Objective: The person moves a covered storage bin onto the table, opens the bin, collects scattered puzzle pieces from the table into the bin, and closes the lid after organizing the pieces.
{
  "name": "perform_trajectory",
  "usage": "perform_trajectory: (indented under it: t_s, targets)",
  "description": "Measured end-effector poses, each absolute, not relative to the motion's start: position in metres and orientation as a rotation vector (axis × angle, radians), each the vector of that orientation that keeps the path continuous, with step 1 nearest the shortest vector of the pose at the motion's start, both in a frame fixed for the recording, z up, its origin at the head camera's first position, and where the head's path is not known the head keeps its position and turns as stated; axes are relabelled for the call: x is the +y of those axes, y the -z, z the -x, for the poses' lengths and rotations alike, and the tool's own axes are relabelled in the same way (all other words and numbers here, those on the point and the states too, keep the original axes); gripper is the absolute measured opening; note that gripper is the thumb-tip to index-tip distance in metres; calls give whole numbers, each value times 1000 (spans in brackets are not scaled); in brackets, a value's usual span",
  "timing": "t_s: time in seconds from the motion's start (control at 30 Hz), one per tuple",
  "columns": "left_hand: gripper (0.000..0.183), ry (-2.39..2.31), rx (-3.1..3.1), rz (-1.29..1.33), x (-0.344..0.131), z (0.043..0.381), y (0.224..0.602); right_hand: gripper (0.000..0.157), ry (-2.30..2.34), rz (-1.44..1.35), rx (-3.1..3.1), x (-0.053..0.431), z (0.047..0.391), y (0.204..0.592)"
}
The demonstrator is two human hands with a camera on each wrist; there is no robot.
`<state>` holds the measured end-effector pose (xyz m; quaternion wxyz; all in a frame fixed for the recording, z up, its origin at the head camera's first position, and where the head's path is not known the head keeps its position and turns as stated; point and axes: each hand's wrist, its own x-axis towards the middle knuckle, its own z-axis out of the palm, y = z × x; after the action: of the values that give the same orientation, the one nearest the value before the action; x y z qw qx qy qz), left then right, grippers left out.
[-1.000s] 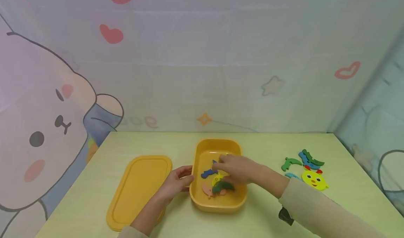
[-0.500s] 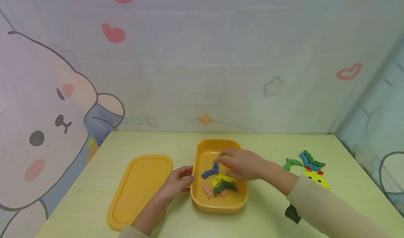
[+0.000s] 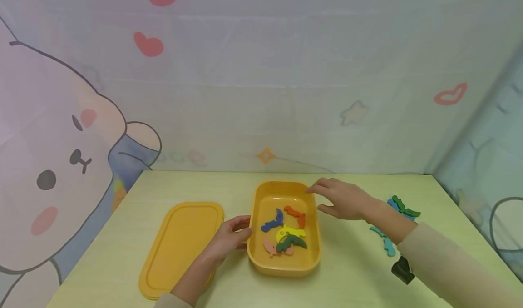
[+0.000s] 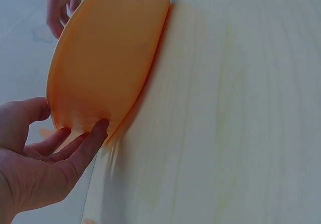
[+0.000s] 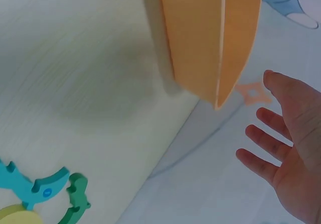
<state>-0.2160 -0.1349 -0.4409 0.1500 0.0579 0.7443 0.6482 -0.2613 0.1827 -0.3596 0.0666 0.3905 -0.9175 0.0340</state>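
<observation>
A yellow plastic box (image 3: pixel 283 267) stands in the middle of the table. My left hand (image 3: pixel 229 237) holds its left wall, thumb at the rim and fingers against the outside; the left wrist view shows these fingers (image 4: pixel 93 141). Inside lie a blue piece (image 3: pixel 273 221), an orange piece (image 3: pixel 300 218), a yellow piece (image 3: pixel 296 231), a dark green piece (image 3: pixel 292 241) and a pink piece (image 3: pixel 269 248), all curved and notched. The green one overlaps the yellow and pink ones. My right hand (image 3: pixel 345 201) hovers at the box's right rim, fingers spread and holding nothing.
A yellow lid (image 3: pixel 184 244) lies flat left of the box. On the right are a green piece (image 3: pixel 406 208) and a teal piece (image 3: pixel 388 244), partly behind my right arm. The right wrist view shows a yellow disc (image 5: pixel 20 217) beside them. A printed curtain (image 3: pixel 261 94) hangs behind the table.
My right hand has let go of the orange piece inside the box and moved out to the right, over the rim. The left hand and box have stayed put.
</observation>
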Motion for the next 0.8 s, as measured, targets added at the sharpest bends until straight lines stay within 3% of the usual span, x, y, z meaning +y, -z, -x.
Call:
perform_trajectory:
  t_s: [0.8]
  targets:
    - [47,-1863,2151,-170,-134,215,438,42,-119,-909,-2862,241,254,372]
